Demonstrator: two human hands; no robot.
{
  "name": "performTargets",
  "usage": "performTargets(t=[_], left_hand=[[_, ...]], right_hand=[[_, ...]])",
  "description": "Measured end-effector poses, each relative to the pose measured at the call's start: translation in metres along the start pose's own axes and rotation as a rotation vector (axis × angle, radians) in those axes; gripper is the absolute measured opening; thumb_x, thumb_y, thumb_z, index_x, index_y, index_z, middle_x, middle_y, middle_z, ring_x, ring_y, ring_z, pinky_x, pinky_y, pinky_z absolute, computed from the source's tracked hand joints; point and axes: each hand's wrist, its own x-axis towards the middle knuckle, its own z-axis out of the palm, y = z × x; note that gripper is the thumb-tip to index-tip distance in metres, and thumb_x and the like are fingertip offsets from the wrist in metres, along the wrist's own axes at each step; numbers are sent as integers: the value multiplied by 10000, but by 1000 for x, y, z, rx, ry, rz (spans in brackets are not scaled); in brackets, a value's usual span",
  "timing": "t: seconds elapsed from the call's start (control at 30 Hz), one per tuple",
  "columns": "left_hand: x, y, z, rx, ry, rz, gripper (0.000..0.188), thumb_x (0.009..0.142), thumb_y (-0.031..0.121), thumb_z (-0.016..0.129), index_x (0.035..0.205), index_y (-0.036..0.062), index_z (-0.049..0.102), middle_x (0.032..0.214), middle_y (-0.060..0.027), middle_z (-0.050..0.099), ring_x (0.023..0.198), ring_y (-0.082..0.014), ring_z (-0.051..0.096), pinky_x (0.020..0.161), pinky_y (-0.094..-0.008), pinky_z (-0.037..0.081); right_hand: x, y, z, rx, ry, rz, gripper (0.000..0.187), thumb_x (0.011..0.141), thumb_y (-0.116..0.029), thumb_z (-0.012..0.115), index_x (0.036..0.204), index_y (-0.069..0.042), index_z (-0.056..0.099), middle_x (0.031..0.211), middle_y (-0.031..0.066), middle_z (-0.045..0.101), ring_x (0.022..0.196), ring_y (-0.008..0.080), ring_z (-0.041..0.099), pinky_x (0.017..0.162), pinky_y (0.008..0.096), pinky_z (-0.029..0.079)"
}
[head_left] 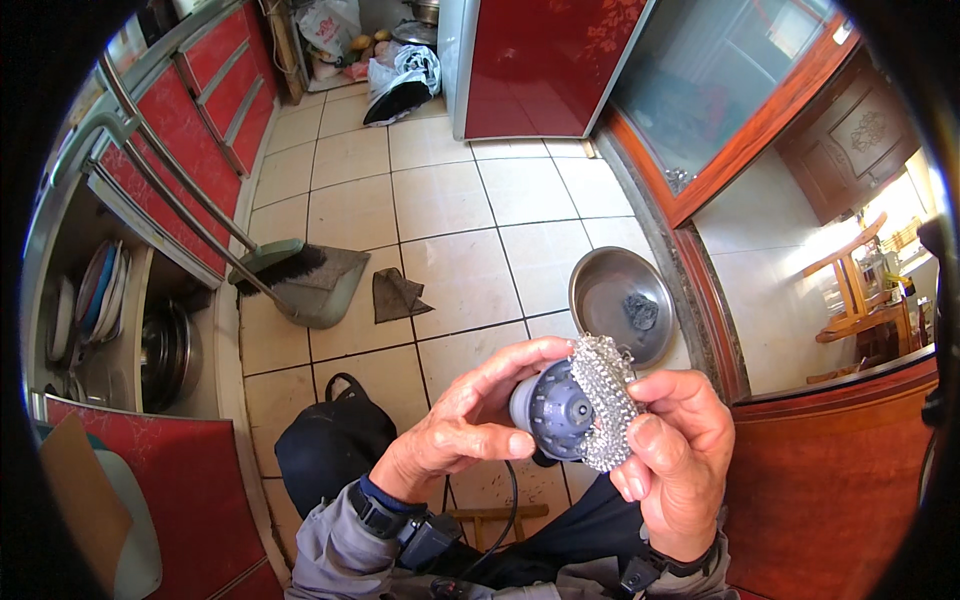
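Note:
Around a round grey-blue plastic piece [556,412] with a slotted rim and a central knob, my left hand [450,425] has its fingers curled. Pinched between the thumb and fingers of my right hand [682,445] is a silvery steel wire scourer [606,405]. The scourer stands on edge against the open face of the plastic piece and hides part of it; whether the two are fastened together I cannot tell. Beyond my hands, a metal basin [600,275] on the floor holds a dark grey matted clump [640,311].
A long-handled dustpan and broom [320,300] stand at the left, beside a dark cloth [398,295] on the tiles. An open cupboard [135,330] with dishes is farther left. A black bag-like object [335,440] sits near me. Sliding door frames [750,115] rise on the right.

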Motion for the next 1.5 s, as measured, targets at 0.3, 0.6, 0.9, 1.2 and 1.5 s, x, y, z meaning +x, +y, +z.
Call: performTargets(t=[0.3, 0.6, 0.9, 1.2, 1.5], left_hand=[[2, -2, 0, 119, 49, 46, 936, 717, 118, 852, 1538, 27, 412, 1559, -154, 447, 1463, -293, 422, 1239, -438, 302], [2, -4, -3, 366, 64, 99, 908, 777, 162, 904, 1554, 59, 445, 1473, -119, 527, 1379, -249, 481, 1170, -382, 373], [2, -2, 2, 505, 91, 124, 866, 784, 144, 903, 1538, 80, 480, 1431, -87, 546, 1362, -225, 485, 1155, -364, 378], [4, -7, -3, 664, 110, 223, 866, 751, 167, 922, 1506, 54, 513, 1418, -88, 555, 1319, -211, 516, 1134, -357, 407], [3, -8, 1, 669, 155, 285, 774, 801, 163, 886, 1491, 85, 545, 1233, -77, 603, 1114, -197, 563, 997, -342, 462]], right_hand=[[1, 1, -3, -12, 2, 13, 248, 957, 19, 679, 1188, 45, 592, 892, 118, 661, 568, 70, 516, 498, 214, 435], [4, 2, -8, -196, -37, -25, 281, 960, 14, 696, 1218, 43, 588, 957, 97, 673, 699, 51, 574, 556, 200, 444], [9, 9, -13, -462, -120, -117, 259, 942, 30, 725, 1183, 40, 630, 988, 51, 665, 753, 27, 589, 615, 187, 461], [16, 16, -15, -780, -133, -364, 240, 884, -3, 782, 1112, 3, 707, 1014, 93, 671, 713, 96, 626, 604, 228, 502], [19, 14, -19, -848, -163, -370, 236, 906, 31, 739, 1138, -11, 722, 1029, 115, 669, 776, 148, 659, 641, 264, 525]])
